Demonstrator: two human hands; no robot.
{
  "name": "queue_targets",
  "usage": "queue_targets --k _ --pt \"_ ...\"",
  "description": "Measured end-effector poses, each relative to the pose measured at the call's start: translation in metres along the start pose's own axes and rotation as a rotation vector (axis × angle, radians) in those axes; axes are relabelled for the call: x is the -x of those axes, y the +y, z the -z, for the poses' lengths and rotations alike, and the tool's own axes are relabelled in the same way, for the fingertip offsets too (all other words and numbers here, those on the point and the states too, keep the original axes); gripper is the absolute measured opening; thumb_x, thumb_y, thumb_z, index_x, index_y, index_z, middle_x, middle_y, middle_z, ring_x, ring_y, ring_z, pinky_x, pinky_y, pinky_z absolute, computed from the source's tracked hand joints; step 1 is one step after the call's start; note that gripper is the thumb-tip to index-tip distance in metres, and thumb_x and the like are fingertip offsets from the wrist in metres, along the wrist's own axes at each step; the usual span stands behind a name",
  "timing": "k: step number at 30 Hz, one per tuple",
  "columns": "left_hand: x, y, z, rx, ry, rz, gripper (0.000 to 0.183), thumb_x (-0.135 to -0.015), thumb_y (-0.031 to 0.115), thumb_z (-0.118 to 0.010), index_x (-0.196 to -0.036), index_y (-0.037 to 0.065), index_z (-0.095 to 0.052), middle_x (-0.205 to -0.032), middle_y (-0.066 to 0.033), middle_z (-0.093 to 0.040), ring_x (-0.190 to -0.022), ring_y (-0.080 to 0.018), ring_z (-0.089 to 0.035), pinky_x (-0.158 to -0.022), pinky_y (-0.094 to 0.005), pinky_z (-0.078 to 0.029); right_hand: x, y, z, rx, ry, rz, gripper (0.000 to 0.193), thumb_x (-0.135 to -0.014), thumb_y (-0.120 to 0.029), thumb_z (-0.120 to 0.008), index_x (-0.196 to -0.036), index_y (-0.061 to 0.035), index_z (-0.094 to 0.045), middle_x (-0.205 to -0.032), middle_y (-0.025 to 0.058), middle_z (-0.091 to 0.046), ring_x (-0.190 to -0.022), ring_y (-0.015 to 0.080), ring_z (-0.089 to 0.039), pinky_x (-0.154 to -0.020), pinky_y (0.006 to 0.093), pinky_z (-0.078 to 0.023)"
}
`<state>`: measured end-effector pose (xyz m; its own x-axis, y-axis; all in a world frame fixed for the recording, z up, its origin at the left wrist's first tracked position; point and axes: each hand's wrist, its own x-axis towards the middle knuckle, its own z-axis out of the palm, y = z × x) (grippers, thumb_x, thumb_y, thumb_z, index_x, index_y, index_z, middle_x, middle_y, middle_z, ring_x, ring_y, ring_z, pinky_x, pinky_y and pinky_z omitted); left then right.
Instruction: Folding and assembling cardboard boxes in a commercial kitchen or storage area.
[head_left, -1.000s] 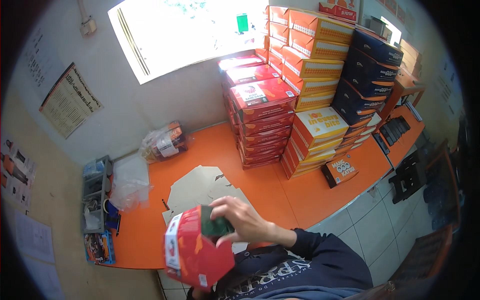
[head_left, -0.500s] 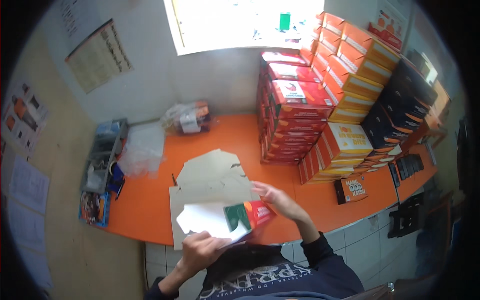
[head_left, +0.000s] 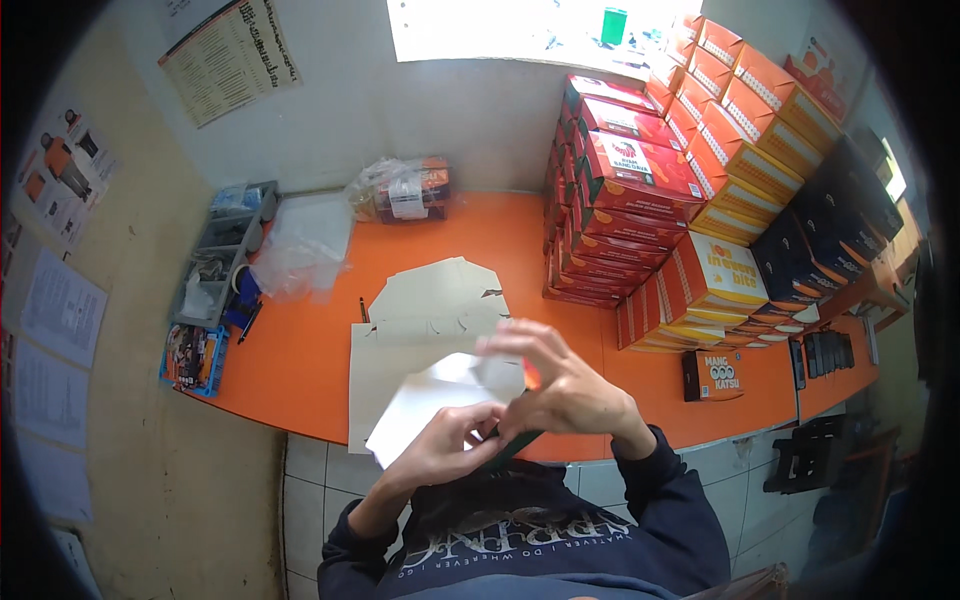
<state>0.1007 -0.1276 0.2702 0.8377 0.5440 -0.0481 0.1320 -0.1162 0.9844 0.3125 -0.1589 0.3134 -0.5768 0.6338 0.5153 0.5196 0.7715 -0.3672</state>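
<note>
A partly folded carton box (head_left: 415, 405), white inside and green on a lower side, is held tilted in front of my body. My left hand (head_left: 445, 445) is closed on its near edge, thumb and fingers pinching there. Over its right end arches my right hand (head_left: 565, 395), its thumb by the left fingertips and its other fingers curled across the carton, slightly blurred. A patch of orange-red shows between those fingers. My hands hide much of the carton's right side. Beneath it lies a flat sheet of pale cardboard (head_left: 430, 290) on the orange table.
Stacked red boxes (head_left: 640, 170), orange-yellow boxes (head_left: 720, 270) and dark boxes (head_left: 835, 215) stand on the right. A small black box (head_left: 713, 375) lies near the front edge. At left are a grey organizer tray (head_left: 210, 275), a blue basket (head_left: 195, 358), plastic bags (head_left: 300, 255) and a wrapped bundle (head_left: 410, 190).
My right hand has moved in from beside the carton to its right end, close to my left hand. The carton has turned, and its red side is now mostly hidden. The view has shifted.
</note>
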Motion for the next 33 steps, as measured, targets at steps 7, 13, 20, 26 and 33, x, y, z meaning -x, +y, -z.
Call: queue_targets --k 7,13,20,26,33 --pt "-0.024 -0.022 -0.008 0.482 0.665 -0.090 0.025 -0.089 0.000 -0.055 -0.113 -0.005 -0.050 -0.101 -0.0104 -0.062 -0.083 -0.0154 -0.065 -0.069 -0.0269 -0.057 0.090 -0.004 -0.084 -0.483 0.945 -0.417 0.017 -0.078 -0.030 -0.073 -0.077 -0.0136 -0.070 -0.107 0.0113 -0.049 -0.106 0.0279 -0.051 -0.089 0.0461 -0.043" --pt "-0.029 -0.014 -0.018 0.374 0.775 -0.161 0.021 -0.089 0.003 -0.058 -0.108 -0.002 -0.058 -0.087 -0.0046 -0.064 -0.070 -0.0111 -0.064 -0.060 -0.0249 -0.056 0.054 0.001 -0.051 -0.676 0.822 -0.999 0.009 -0.081 -0.002 -0.069 -0.090 0.0006 -0.068 -0.080 0.0107 -0.070 -0.069 0.0141 -0.066 -0.062 0.0274 -0.053" --pt "-0.038 -0.027 -0.019 -0.079 0.622 -0.118 0.013 -0.089 0.002 -0.061 -0.101 -0.003 -0.060 -0.088 -0.0076 -0.065 -0.079 -0.0139 -0.066 -0.065 -0.0288 -0.057 0.045 -0.024 -0.073 -0.106 0.404 -0.733 0.008 -0.079 -0.004 -0.072 -0.087 -0.0045 -0.072 -0.065 0.0062 -0.056 -0.052 0.0148 -0.056 -0.049 0.0267 -0.045" --pt "-0.033 -0.050 -0.034 0.125 0.483 -0.123 0.021 -0.089 0.001 -0.057 -0.110 -0.002 -0.058 -0.101 -0.0080 -0.064 -0.090 -0.0154 -0.065 -0.074 -0.0312 -0.057 0.064 -0.013 -0.085 -0.902 0.776 -0.765 0.015 -0.075 -0.001 -0.076 -0.083 -0.0053 -0.064 -0.090 0.0122 -0.068 -0.080 0.0192 -0.068 -0.068 0.0317 -0.056" --pt "-0.011 0.013 -0.019 0.011 -0.064 0.190 0.036 -0.089 0.024 -0.060 -0.115 -0.001 -0.056 -0.105 -0.0124 -0.064 -0.093 -0.0202 -0.064 -0.081 -0.0335 -0.052 0.059 0.031 -0.013 -0.524 0.026 -0.692 0.039 -0.058 -0.007 -0.085 -0.074 -0.0077 -0.050 -0.119 0.0113 -0.062 -0.103 0.0226 -0.062 -0.081 0.0339 -0.053"
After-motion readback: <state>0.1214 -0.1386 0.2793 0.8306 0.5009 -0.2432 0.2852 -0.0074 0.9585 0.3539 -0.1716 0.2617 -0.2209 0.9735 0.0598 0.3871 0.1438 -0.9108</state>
